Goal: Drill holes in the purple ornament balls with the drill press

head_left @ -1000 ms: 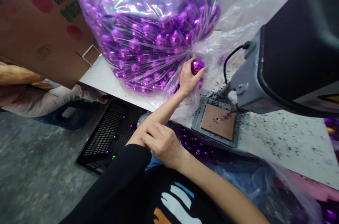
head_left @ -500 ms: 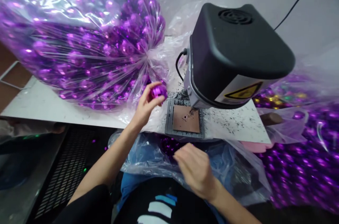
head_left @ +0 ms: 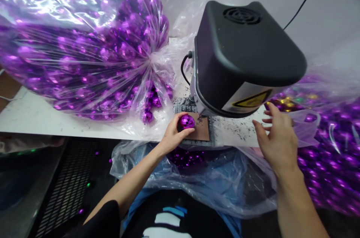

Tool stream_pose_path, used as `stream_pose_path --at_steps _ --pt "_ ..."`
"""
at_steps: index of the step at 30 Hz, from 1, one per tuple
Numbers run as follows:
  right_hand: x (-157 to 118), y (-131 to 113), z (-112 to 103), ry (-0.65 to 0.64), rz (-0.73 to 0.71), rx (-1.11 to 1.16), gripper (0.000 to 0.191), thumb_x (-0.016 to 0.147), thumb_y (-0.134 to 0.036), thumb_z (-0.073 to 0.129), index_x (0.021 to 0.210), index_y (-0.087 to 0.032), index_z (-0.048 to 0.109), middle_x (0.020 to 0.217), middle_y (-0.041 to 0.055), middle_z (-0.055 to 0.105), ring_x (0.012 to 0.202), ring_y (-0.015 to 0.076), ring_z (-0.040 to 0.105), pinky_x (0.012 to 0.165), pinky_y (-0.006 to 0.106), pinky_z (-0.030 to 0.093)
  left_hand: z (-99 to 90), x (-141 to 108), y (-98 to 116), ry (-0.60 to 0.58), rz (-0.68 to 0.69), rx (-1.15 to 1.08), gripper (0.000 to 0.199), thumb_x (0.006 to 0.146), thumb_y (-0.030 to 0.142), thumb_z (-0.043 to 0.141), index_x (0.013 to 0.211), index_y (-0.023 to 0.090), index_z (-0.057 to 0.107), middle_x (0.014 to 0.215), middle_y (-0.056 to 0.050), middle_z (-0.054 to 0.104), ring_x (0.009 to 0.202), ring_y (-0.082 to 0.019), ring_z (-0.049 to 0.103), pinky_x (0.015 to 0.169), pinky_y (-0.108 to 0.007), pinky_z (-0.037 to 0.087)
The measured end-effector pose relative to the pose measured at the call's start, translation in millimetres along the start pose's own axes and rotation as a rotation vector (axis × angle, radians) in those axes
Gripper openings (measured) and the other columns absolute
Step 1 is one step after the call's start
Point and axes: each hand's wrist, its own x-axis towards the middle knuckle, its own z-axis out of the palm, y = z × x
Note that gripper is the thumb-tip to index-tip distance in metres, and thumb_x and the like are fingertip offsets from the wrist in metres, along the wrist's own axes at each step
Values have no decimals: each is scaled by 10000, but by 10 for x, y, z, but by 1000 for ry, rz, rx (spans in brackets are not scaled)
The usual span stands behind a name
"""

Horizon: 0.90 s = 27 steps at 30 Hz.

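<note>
My left hand (head_left: 174,133) is closed round a shiny purple faceted ball (head_left: 187,121), thumb on the near side and fingers behind it. The ball is over the brown square pad (head_left: 203,130) of a small grey base plate (head_left: 212,133); I cannot tell whether it touches the pad. Above and to the right looms a black press-like machine (head_left: 250,50) with a yellow warning label (head_left: 251,98). My right hand (head_left: 277,136) is raised at the table's right end, fingers apart, with nothing seen in it. It largely hides a brown handle that juts out there.
A big clear bag (head_left: 84,61) of purple balls fills the table's left side, with several balls at its mouth (head_left: 153,103). Another bag (head_left: 334,155) of purple balls stands at right. Dark flakes litter the white tabletop (head_left: 239,129). An open plastic bag (head_left: 219,181) spans my lap.
My left hand has carried the purple ball from the bag's mouth rightward to the brown pad. My right hand has moved from above my lap up and right to the table's right end, its fingers spreading.
</note>
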Motion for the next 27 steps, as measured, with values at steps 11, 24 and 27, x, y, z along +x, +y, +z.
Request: stream_pose_path --at_steps 11,24,27 --pt "-68 -148 29 -40 56 208 483 913 -526 466 1308 -261 549 1079 65 635 871 129 568 762 304 455 122 86 -61 30 215 299 492 791 397 778 1203 224 573 1215 -77 642 1150 -260 581 1065 -470 414" --pt "-553 -426 -142 -157 -101 384 470 884 -558 483 1148 -207 648 960 99 657 880 153 610 613 241 456 -181 169 42 -21 -325 -571 406 822 425 710 1147 192 636 1061 -67 690 909 -181 669 783 -323 561" --pt "-1111 -734 -233 -119 -149 393 497 846 -628 492 1079 -227 671 877 95 641 872 165 604 639 263 487 -155 182 24 17 -287 -462 427 782 410 764 1138 211 637 1046 -43 696 922 -172 667 836 -324 557"
